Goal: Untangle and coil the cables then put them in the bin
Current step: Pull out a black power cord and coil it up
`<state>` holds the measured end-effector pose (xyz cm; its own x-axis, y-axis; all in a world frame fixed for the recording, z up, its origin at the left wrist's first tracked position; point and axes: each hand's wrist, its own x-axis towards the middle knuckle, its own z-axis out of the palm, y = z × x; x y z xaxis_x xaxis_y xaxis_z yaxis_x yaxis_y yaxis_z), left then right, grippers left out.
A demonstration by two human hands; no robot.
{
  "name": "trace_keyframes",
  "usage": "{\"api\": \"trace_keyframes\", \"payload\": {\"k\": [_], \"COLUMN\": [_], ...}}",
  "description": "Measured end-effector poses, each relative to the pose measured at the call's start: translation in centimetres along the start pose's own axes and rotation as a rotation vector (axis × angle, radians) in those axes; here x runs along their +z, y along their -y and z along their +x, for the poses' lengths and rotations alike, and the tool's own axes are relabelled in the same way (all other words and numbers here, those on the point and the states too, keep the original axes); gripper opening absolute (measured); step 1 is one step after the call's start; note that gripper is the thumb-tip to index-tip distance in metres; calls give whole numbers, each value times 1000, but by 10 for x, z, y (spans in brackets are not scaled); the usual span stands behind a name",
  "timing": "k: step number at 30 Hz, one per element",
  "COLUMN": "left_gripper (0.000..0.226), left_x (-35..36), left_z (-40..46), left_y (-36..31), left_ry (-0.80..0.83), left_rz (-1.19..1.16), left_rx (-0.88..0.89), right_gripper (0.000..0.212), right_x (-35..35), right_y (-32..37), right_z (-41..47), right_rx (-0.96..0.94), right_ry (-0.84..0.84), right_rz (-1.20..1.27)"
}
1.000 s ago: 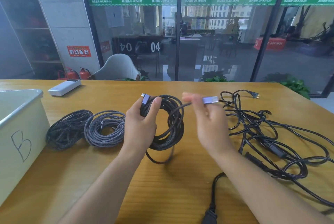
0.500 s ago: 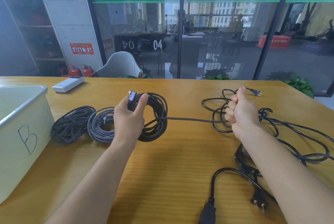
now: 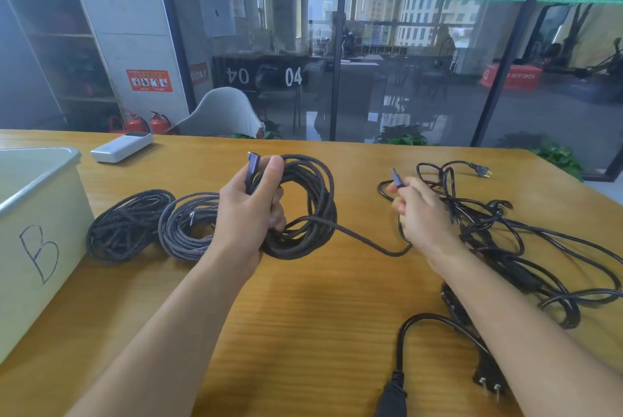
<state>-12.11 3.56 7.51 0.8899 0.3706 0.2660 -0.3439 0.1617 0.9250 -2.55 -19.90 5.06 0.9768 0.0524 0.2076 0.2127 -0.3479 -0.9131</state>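
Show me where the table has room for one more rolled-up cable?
Bare wood lies between the two forearms, in front of the held coil. More lies behind it, toward the white box. Crowded: the tangle of black cords at right, the two finished coils by the bin.

free: table (image 3: 303,332) centre | blocked: tangled cables (image 3: 526,248) right, bin (image 3: 40,214) left

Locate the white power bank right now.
Head view: the white power bank lies at the table's far left, just beyond the bin marked B, up-left of the two coiled cables.
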Motion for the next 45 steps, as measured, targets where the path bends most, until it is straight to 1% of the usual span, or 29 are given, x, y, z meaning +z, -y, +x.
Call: {"api": "trace_keyframes", "payload": {"k": [2,5,6,8,9,11,13,16,17,18,20,22,23,25,26,29,30,32,33,35,36,37,38,39,40,41,44,45], "left_gripper": [23,26,26,21,19,21,21,21,20,20,20,22,23,22,21,19,19,22,24,30,34,37,41,42,42,39,25,23], "left_x": [6,15,18,22,23,24,24,24,25,25,27,27,27,29,30,33,33,31,29,28,27,26,24,21,18,16,13,13], "left_z": [-6,-13,-15,-17,-18,-19,-19,-18,-18,-18,-18,-18,-18,-19,-20,-22,-22,-20,-20,-19,-19,-18,-17,-15,-12,-10,-7,-7], "left_y": [-1,-2,-1,1,1,3,4,6,6,7,9,9,9,10,10,11,11,12,13,15,17,18,18,19,19,19,16,16], "left_ry": [67,142,161,183,183,167,132,92,82,72,44,25,21,18,16,8,10,19,23,15,5,-10,-30,-54,-78,-94,-110,-109], "left_rz": [-28,-58,-61,-55,-46,-17,-1,50,82,110,144,157,167,178,176,169,159,139,144,180,204,226,241,242,228,205,167,170], "left_rx": [-23,-45,-45,-36,-31,-24,-17,22,39,52,53,52,59,77,87,98,96,82,75,76,80,79,75,68,55,42,43,51], "right_gripper": [32,24,23,15,16,24,27,47,50,50,45,46,44,35,32,25,25,37,40,34,34,39,42,43,43,45,47,48], "right_x": [12,20,22,22,22,22,24,26,25,24,20,17,18,25,30,43,46,47,47,46,44,41,38,33,30,28,30,30], "right_y": [-1,1,4,10,13,17,18,22,24,27,30,29,31,39,46,58,58,55,53,44,41,39,38,39,40,44,56,59], "right_z": [-5,-16,-20,-24,-25,-28,-30,-32,-33,-34,-36,-36,-37,-45,-50,-61,-62,-62,-62,-61,-60,-58,-56,-53,-51,-51,-53,-53], "right_rx": [-44,8,24,87,118,179,211,352,369,344,236,142,105,39,20,50,37,-5,-36,-182,-282,-365,-423,-442,-418,-354,-23,75], "right_ry": [161,421,478,532,557,612,676,738,772,817,926,986,966,812,723,478,417,337,309,188,94,4,-64,-98,-90,-46,164,175], "right_rz": [-69,-26,45,274,381,516,598,854,930,968,973,889,795,585,546,580,537,388,285,-41,-220,-328,-330,-242,-71,153,934,1111]}}
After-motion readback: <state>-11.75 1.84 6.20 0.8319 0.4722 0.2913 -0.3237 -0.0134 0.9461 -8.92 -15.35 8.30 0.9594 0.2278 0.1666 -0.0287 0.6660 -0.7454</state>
